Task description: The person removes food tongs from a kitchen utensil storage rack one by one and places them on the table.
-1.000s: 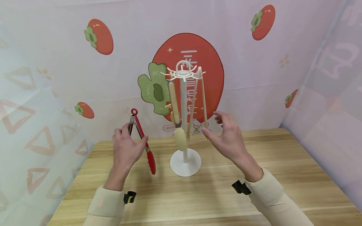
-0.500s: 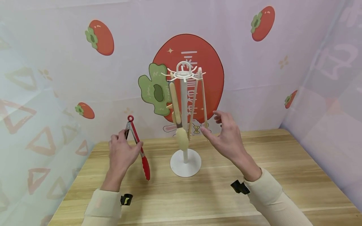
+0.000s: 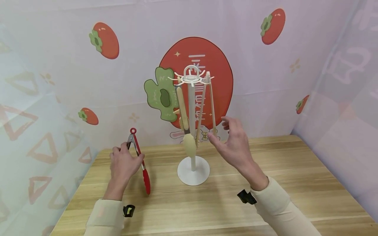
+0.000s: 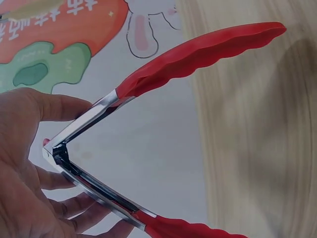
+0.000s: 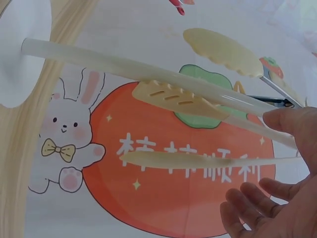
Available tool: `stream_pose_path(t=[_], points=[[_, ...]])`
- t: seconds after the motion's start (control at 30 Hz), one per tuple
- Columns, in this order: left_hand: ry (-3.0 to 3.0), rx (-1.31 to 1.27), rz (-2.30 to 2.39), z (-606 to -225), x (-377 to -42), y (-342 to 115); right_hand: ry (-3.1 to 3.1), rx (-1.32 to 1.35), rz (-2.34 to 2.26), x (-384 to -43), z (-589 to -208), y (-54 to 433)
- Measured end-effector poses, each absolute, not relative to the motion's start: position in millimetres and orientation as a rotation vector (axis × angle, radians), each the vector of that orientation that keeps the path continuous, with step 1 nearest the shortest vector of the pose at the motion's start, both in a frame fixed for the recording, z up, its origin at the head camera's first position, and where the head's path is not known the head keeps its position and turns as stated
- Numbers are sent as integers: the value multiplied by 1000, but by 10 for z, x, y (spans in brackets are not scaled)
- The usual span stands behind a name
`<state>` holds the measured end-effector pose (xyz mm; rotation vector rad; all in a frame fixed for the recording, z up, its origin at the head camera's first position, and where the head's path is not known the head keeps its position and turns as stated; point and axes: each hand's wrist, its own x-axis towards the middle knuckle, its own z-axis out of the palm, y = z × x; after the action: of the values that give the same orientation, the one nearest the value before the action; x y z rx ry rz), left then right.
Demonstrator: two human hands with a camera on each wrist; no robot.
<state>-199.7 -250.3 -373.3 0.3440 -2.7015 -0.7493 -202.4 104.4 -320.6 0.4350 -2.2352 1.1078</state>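
My left hand (image 3: 124, 165) holds a pair of red-tipped metal tongs (image 3: 146, 182) over the left of the table. In the left wrist view the thumb lies on one arm of the tongs (image 4: 198, 57) and the fingers on the other, with the arms spread wide. A white utensil stand (image 3: 193, 178) rises in the middle. Cream-headed tongs (image 3: 190, 146) hang on its left side, and beige slotted tongs (image 3: 213, 108) hang from a right hook. Close to these, my right hand (image 3: 234, 147) is half curled with nothing gripped; contact cannot be made out.
The wooden table (image 3: 265, 203) meets a patterned cloth backdrop (image 3: 251, 82) behind the stand. White hooks (image 3: 191, 79) stick out all round the stand's top. Pale cloth walls (image 3: 44, 137) close in both sides.
My left hand has moved left and lower in the head view, carrying the red-tipped tongs with it. The right hand has shifted only slightly; the hanging tongs stay in place.
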Motion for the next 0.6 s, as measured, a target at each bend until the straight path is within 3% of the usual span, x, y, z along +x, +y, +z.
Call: stream_pose_path(t=[0.6], points=[[-2806, 417, -723, -3860, -2020, -2710, -2227, 413, 1099, -2063, -3186, 940]])
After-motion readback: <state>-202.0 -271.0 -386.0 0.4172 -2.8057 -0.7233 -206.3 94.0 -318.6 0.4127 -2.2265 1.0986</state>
